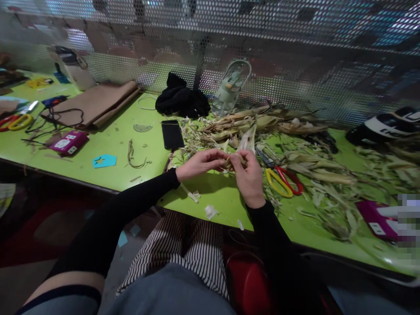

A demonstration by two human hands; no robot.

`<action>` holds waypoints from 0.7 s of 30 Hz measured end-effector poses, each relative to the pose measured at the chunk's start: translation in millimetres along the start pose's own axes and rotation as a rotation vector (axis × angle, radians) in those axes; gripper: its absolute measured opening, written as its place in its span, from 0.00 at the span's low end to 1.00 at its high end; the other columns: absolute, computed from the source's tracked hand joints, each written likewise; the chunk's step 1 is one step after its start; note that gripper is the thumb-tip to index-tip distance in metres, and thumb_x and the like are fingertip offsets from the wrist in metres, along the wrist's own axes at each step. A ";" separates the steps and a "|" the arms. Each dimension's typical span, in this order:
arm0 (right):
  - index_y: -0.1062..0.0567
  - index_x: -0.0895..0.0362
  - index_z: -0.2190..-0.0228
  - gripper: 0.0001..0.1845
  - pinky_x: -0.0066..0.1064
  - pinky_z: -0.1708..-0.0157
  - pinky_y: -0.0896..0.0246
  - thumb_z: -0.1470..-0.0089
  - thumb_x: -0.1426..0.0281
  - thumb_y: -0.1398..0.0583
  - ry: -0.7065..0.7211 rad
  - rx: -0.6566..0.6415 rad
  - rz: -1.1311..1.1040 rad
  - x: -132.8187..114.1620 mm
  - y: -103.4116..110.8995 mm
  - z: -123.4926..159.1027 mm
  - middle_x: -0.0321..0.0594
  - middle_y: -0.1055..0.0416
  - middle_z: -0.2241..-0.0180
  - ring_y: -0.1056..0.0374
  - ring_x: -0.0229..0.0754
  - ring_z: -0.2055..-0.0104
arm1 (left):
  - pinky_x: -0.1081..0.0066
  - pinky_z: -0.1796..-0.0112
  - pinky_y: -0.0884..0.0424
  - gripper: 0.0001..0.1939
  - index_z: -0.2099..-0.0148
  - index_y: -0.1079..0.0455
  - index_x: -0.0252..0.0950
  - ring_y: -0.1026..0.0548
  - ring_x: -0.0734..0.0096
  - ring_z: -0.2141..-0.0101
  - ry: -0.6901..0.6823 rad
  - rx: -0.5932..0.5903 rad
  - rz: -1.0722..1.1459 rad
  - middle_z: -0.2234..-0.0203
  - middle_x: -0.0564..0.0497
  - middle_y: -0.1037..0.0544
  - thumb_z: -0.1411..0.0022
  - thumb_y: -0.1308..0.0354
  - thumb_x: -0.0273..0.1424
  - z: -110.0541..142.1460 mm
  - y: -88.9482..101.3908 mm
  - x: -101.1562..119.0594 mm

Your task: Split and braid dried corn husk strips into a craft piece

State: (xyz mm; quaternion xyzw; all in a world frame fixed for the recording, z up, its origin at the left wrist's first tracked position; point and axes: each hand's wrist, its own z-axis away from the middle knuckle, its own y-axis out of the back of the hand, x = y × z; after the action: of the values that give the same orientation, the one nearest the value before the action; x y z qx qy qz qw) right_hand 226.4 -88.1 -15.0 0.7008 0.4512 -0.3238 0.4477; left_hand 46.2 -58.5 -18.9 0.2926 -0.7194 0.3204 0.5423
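Observation:
My left hand (205,162) and my right hand (249,177) meet above the front of the green table (144,148). Between their fingertips is a pale corn husk (247,140), pinched by both hands; its broad end rises behind my right hand. The lower part of the husk is mostly covered by my fingers. Scissors (278,177) with one yellow and one red handle lie just right of my right hand. Behind my hands spreads a pile of dried husks (262,120), with more husk strips (318,170) to the right.
A black phone (173,134), black cloth (180,98) and pale green bottle (229,89) stand or lie toward the perforated metal screen (141,57). Leftward are a folded brown paper bag (98,103), a purple box (69,143) and a blue paper tag (104,161). A dark bottle (383,127) lies right.

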 end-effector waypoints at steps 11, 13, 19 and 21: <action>0.30 0.53 0.62 0.16 0.36 0.63 0.35 0.43 0.55 0.36 0.098 0.005 0.242 -7.3 -0.1 1.8 0.37 0.27 0.65 0.33 0.42 0.65 | 0.72 0.63 0.29 0.07 0.60 0.31 0.30 0.26 0.81 0.72 0.041 0.220 -0.019 0.72 0.54 0.24 0.36 0.38 0.29 -1.7 -1.9 -2.9; 0.29 0.53 0.60 0.14 0.40 0.59 0.34 0.44 0.59 0.35 0.160 0.004 0.314 -6.6 -0.2 2.2 0.40 0.26 0.62 0.31 0.46 0.61 | 0.72 0.63 0.29 0.06 0.61 0.31 0.30 0.26 0.81 0.72 0.050 0.259 -0.028 0.73 0.54 0.25 0.35 0.39 0.28 -2.2 -2.5 -1.4; 0.28 0.52 0.60 0.12 0.49 0.51 0.36 0.46 0.63 0.35 0.243 0.082 0.411 -8.7 4.1 4.9 0.42 0.25 0.61 0.32 0.51 0.55 | 0.74 0.67 0.30 0.05 0.63 0.34 0.31 0.28 0.81 0.75 0.078 0.327 -0.070 0.76 0.55 0.26 0.34 0.41 0.26 -3.2 -1.4 1.1; 0.29 0.52 0.59 0.15 0.46 0.53 0.34 0.46 0.61 0.34 0.164 0.032 0.245 -9.6 5.0 4.8 0.40 0.26 0.60 0.30 0.47 0.57 | 0.74 0.68 0.31 0.06 0.63 0.35 0.32 0.29 0.80 0.76 0.071 0.315 -0.104 0.77 0.56 0.27 0.35 0.40 0.26 -3.1 -0.7 -0.4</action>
State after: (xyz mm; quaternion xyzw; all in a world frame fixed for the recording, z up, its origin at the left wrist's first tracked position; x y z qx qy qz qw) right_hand 227.0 -96.7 -6.9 0.7817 0.3922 -0.2154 0.4344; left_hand 48.7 -56.5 -18.6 0.3990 -0.6247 0.4109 0.5308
